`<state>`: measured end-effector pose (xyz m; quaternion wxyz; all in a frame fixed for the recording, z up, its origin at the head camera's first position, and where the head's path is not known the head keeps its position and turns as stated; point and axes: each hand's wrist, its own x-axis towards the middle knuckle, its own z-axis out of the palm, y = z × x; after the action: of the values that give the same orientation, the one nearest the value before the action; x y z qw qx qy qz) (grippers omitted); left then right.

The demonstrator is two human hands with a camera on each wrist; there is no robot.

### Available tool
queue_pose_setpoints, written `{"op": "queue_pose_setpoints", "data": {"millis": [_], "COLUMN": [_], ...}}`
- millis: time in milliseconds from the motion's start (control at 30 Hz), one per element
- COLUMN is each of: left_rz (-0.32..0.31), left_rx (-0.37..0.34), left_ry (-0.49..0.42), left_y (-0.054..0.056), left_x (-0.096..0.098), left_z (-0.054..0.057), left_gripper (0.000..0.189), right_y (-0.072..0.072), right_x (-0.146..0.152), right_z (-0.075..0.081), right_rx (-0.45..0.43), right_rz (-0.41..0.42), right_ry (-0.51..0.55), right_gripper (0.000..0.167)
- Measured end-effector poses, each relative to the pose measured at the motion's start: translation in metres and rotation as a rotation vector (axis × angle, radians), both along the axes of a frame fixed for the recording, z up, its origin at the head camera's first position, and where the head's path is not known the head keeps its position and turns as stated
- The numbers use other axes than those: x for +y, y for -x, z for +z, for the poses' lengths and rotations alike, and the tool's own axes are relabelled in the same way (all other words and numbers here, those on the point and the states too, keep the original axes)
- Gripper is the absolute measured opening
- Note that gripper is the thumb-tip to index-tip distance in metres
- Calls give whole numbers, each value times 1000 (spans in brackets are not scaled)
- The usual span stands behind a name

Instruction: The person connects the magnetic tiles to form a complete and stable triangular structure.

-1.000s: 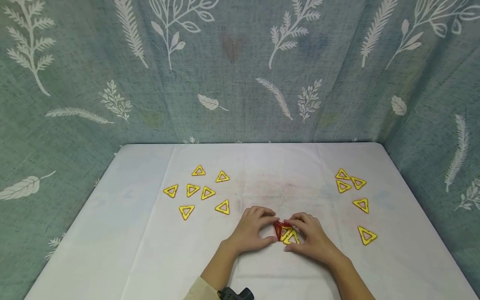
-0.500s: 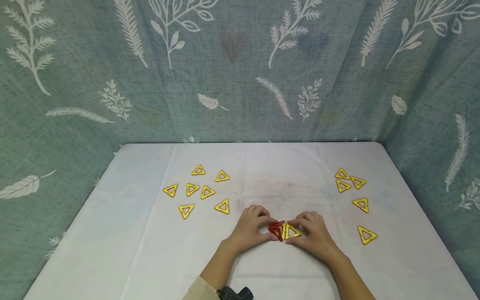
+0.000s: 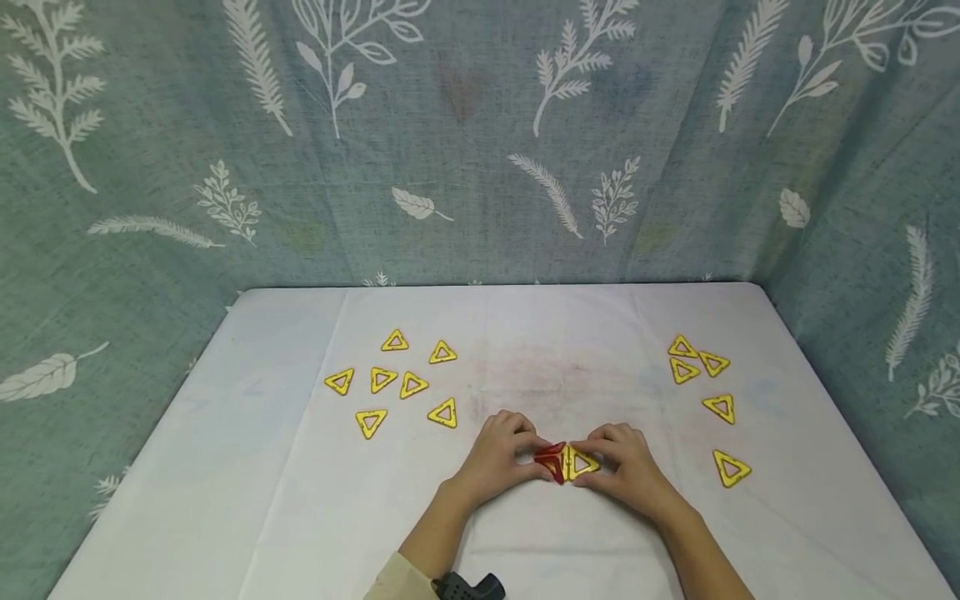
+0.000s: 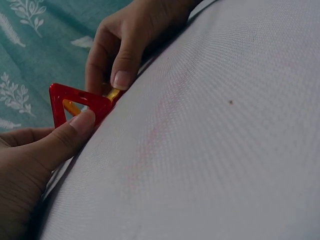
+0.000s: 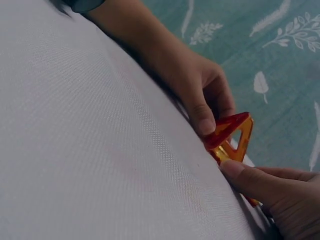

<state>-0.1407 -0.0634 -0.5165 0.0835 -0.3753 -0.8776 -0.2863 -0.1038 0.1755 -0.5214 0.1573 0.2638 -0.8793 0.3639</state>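
Observation:
Near the front middle of the table, my left hand (image 3: 504,460) pinches a small upright shape built of red triangle tiles (image 3: 551,458). One red tile (image 4: 75,93) stands up beside my left thumb in the left wrist view. A yellow triangle tile (image 5: 245,137) leans up against the red in the right wrist view. Close on the right, my right hand (image 3: 628,467) pinches a yellow triangle tile (image 3: 596,463) lying at the base of the shape, its edge along the upright yellow one. Fingers hide parts of the tiles.
Several loose yellow triangle tiles (image 3: 377,380) lie spread at the left of the white table (image 3: 225,467). More yellow triangle tiles (image 3: 722,408) lie at the right, some touching. A leaf-patterned curtain (image 3: 480,167) stands behind the table and along both sides.
The red shape has turned and shifted slightly left. The right hand's yellow tile has swung round from a skewed position to lie edge to edge with it. The last half second shows little movement.

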Motion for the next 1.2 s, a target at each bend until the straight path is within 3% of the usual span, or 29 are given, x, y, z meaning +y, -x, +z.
{"op": "queue_pose_setpoints", "data": {"millis": [333,733,1200], "left_rz": [-11,9,2], "left_rx": [33,-2,17], "left_ry": [-47,-56,-56], "left_y": [-1,0,0], "left_x": [-1,-1,-2], "left_z": [-1,-1,1], "left_gripper": [38,39,40], "right_y": [0,0,0], "right_x": [4,0,-3], "right_z": [5,1,-1], "right_rx": [-91,19,74], "right_rz": [7,-51,-2], "right_ry": [18,46,119], "right_gripper": [37,36,38]}}
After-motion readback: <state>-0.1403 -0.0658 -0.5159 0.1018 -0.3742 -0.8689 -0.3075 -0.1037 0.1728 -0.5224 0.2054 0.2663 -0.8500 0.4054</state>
